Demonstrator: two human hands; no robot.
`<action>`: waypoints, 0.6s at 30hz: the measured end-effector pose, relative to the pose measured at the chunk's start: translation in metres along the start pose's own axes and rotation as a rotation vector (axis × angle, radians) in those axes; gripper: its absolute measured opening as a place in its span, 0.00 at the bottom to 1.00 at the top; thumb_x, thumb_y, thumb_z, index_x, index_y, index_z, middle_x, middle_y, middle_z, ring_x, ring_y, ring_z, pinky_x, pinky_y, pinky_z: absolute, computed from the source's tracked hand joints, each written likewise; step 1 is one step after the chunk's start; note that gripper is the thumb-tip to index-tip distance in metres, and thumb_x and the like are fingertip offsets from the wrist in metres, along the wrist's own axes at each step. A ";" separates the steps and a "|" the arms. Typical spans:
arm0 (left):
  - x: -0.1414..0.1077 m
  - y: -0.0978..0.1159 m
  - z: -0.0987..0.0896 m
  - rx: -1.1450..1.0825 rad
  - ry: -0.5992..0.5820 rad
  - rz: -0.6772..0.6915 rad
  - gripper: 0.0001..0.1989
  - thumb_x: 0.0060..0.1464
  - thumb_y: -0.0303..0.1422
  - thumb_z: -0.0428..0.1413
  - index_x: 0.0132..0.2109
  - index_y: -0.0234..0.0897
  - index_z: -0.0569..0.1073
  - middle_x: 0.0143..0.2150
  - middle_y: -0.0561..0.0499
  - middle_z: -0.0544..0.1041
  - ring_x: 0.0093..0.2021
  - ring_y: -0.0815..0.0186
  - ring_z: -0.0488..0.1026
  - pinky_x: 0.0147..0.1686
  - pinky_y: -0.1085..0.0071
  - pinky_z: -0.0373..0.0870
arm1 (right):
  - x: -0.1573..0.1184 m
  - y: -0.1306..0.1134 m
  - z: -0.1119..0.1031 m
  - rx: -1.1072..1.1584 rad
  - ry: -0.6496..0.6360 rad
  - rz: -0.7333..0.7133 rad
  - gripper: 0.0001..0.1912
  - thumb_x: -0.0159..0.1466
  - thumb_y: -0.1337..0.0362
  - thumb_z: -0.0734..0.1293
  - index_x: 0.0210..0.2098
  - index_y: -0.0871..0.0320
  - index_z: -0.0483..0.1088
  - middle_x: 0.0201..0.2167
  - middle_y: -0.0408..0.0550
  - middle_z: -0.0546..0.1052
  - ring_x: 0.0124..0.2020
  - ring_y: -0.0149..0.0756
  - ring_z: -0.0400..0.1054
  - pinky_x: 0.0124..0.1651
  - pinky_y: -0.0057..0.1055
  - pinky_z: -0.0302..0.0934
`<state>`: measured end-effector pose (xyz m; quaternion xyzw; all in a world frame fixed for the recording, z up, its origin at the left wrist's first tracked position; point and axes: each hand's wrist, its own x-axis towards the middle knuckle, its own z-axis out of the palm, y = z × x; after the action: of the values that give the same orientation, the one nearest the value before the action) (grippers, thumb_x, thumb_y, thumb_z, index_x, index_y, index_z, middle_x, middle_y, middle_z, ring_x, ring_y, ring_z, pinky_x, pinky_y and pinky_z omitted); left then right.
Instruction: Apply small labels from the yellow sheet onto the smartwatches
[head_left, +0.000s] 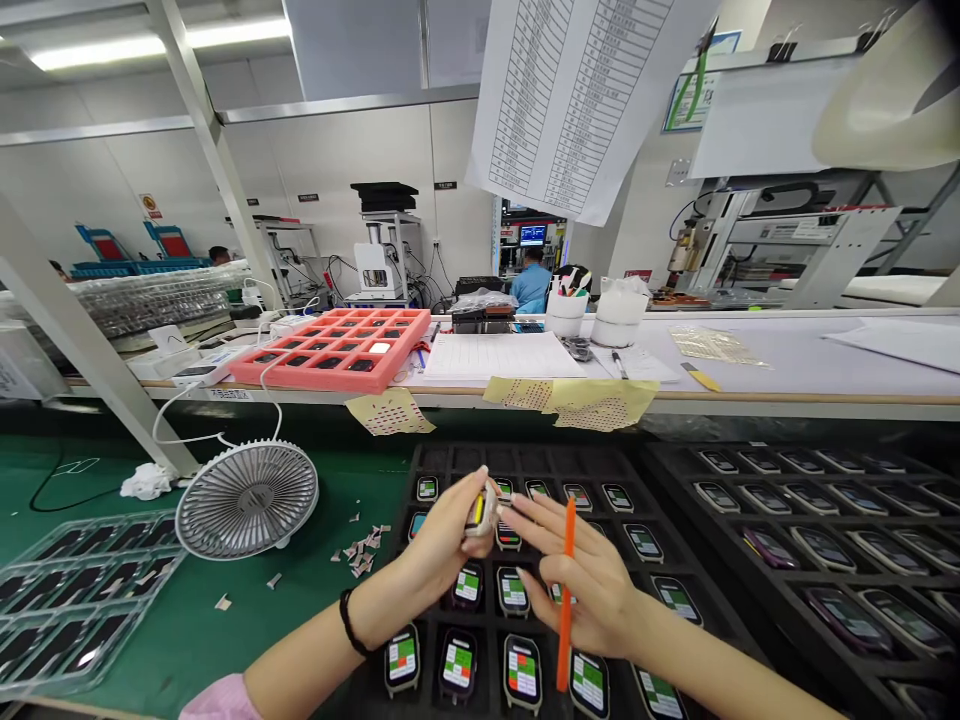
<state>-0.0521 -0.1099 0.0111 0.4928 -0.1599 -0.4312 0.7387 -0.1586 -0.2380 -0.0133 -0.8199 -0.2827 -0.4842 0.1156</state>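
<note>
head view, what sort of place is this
Probably an electronics assembly or testing workshop: a black tray of strapless watches with lit screens, a red compartment tray and a white machine behind.

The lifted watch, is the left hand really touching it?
Touching. The head view shows the left hand wrapped around the watch, its thumb along the upper edge and fingers curled below, with no gap.

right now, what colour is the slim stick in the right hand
The slim stick in the right hand is bright orange, clearest in the head view.
</note>
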 end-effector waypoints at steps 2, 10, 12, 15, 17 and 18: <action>0.013 0.004 -0.019 0.117 0.010 0.074 0.18 0.52 0.48 0.51 0.35 0.36 0.66 0.21 0.56 0.60 0.13 0.82 0.48 0.12 0.86 0.44 | 0.002 0.004 -0.008 -0.019 0.019 0.019 0.12 0.53 0.78 0.64 0.30 0.64 0.54 0.54 0.54 0.64 0.59 0.44 0.56 0.57 0.45 0.60; 0.031 -0.006 -0.096 1.340 0.216 0.322 0.17 0.59 0.43 0.45 0.52 0.50 0.67 0.45 0.56 0.72 0.44 0.71 0.69 0.42 0.78 0.65 | -0.004 0.007 -0.030 -0.121 0.056 -0.056 0.13 0.52 0.80 0.64 0.29 0.66 0.53 0.51 0.57 0.66 0.56 0.46 0.60 0.51 0.45 0.65; 0.027 -0.016 -0.102 1.584 0.072 0.324 0.21 0.60 0.42 0.37 0.57 0.50 0.63 0.55 0.57 0.66 0.56 0.64 0.62 0.58 0.61 0.62 | -0.007 0.007 -0.031 -0.131 0.051 -0.056 0.13 0.52 0.80 0.64 0.29 0.66 0.53 0.50 0.56 0.67 0.55 0.46 0.60 0.51 0.44 0.65; 0.022 -0.029 -0.106 1.761 -0.069 0.259 0.25 0.59 0.41 0.31 0.60 0.47 0.58 0.60 0.57 0.60 0.62 0.64 0.55 0.63 0.53 0.59 | -0.010 0.008 -0.030 -0.134 0.056 -0.035 0.13 0.52 0.81 0.64 0.28 0.66 0.53 0.51 0.57 0.66 0.56 0.46 0.60 0.51 0.44 0.65; 0.021 -0.034 -0.108 1.787 -0.085 0.248 0.25 0.59 0.42 0.33 0.59 0.46 0.60 0.63 0.58 0.56 0.65 0.67 0.49 0.68 0.56 0.56 | -0.012 0.009 -0.031 -0.126 0.059 -0.018 0.12 0.52 0.81 0.63 0.28 0.66 0.53 0.52 0.57 0.65 0.56 0.46 0.60 0.51 0.43 0.65; 0.021 -0.034 -0.108 1.770 -0.079 0.254 0.24 0.59 0.42 0.35 0.58 0.46 0.62 0.63 0.57 0.54 0.66 0.67 0.48 0.69 0.57 0.55 | -0.013 0.009 -0.032 -0.125 0.059 -0.014 0.12 0.52 0.82 0.63 0.28 0.66 0.53 0.52 0.58 0.65 0.56 0.46 0.60 0.51 0.42 0.65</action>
<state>0.0148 -0.0674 -0.0719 0.8456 -0.5127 -0.0815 0.1243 -0.1820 -0.2647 -0.0073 -0.8087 -0.2543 -0.5259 0.0690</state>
